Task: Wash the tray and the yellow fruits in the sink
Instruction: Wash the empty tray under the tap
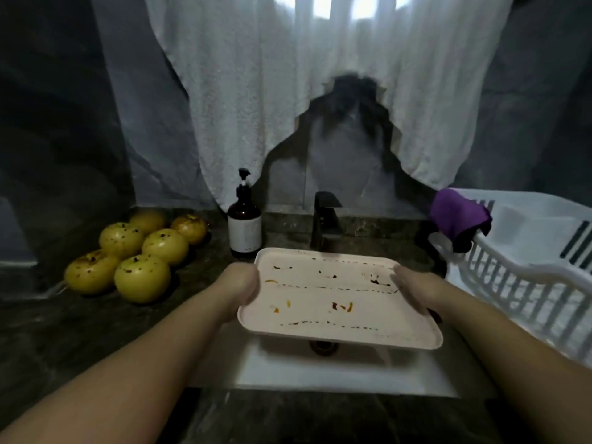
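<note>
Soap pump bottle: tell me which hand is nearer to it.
Left. The left hand grips the tray's left edge, just below and in front of the soap pump bottle. The right hand holds the tray's right edge, across the sink from the bottle.

Pretty dim from my feed: dark grey wall (pixel 57 123), white towel (pixel 256 91) draped over a bright far window (pixel 339 4), dark marble counter (pixel 80 331) near me.

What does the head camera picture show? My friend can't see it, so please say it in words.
Two hands, the left hand and the right hand, hold a dirty pink tray over a white sink. Six spotted yellow fruits sit on the dark counter to the left.
</note>
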